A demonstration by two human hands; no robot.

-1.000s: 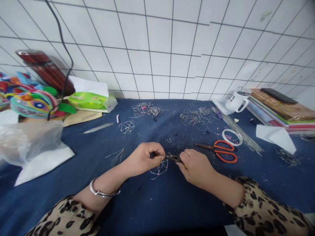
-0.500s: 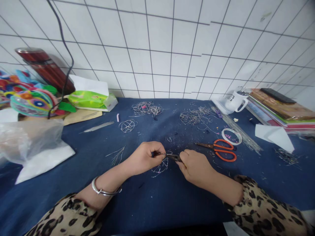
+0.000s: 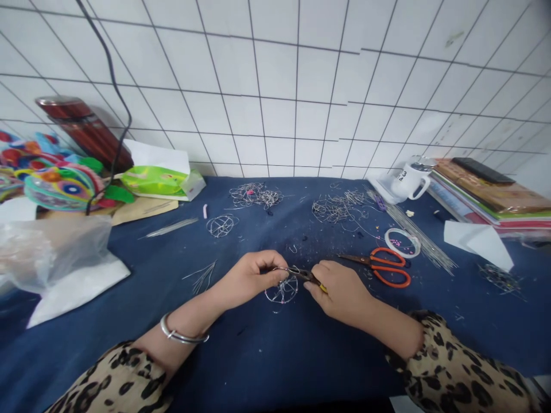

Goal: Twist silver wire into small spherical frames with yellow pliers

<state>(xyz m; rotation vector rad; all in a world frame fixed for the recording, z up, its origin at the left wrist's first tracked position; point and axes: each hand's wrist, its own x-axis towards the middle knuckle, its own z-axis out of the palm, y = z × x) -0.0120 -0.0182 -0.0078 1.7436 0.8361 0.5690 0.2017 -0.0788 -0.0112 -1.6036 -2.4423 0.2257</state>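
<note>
Thumb and fingers of my left hand (image 3: 256, 275) pinch the upper edge of a round wire frame (image 3: 282, 291) dotted with small pink beads. My right hand (image 3: 342, 289) is wrapped round a pair of pliers (image 3: 307, 275), whose dark jaws point left to the wire at my left fingertips. A bit of yellow handle shows under the right hand. Whether the jaws grip the wire is too small to tell. To the right of the right hand lie scissors (image 3: 390, 268) with orange handles. A second round wire frame (image 3: 221, 226) rests further back on the left.
Tangled wire pieces (image 3: 338, 206) and another wire pile (image 3: 253, 196) lie at the back of the blue cloth (image 3: 267, 355). Straight wires (image 3: 424, 244) and a white ring dish of beads (image 3: 402, 242) are on the right. A mug (image 3: 411, 180), books (image 3: 495, 201) and tissue pack (image 3: 157, 180) stand along the wall.
The pliers have turned slightly, showing a yellow handle part. The beaded wire frame now shows more fully below my fingers. Both hands stay close together; the view has shifted slightly.
</note>
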